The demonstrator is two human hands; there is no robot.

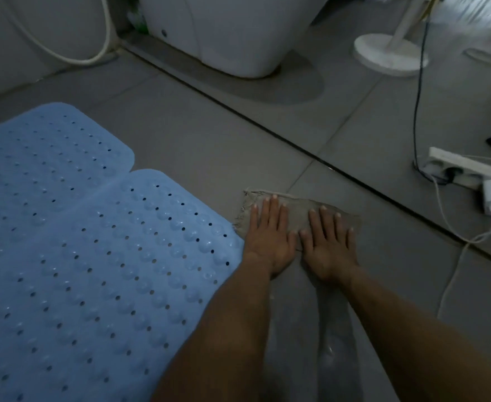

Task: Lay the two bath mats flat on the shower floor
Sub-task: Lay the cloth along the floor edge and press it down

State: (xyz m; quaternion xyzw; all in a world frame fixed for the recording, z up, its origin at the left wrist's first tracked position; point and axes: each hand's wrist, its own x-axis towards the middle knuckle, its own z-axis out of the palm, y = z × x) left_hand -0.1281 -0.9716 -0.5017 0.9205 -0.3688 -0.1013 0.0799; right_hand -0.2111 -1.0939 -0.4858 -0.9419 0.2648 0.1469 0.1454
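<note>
Head view: two blue rubber bath mats lie on the grey tiled floor (198, 146) in the left half of the frame. The farther blue mat (44, 158) sits at the left edge, above the middle; the nearer blue mat (102, 271) fills the lower left. Both are dotted with drain holes and show rows of suction cups. The two touch along a seam running from the middle of the frame toward the left edge; whether one overlaps the other cannot be told. Both look flat.

Just right of the nearer mat's far corner, at the middle of the frame, lies a small greyish cloth (299, 213) with a frayed left edge, flat on the tile. The left hand (269, 239) rests palm down on the cloth's left part, fingers straight and close together, gripping nothing. The right hand (330, 248) lies beside it, palm down, fingers straight and slightly spread, fingertips on the cloth and heel on the tile. The thumbs nearly meet.

A dark floor channel (267, 127) runs diagonally from upper left to the right edge. Beyond it, at top centre, stands the white toilet base (232, 33). A pale hose (99, 50) loops in the upper left. Upper right holds a white round fan base (391, 53); at the right edge lies a white power strip (467, 165) with cables.
</note>
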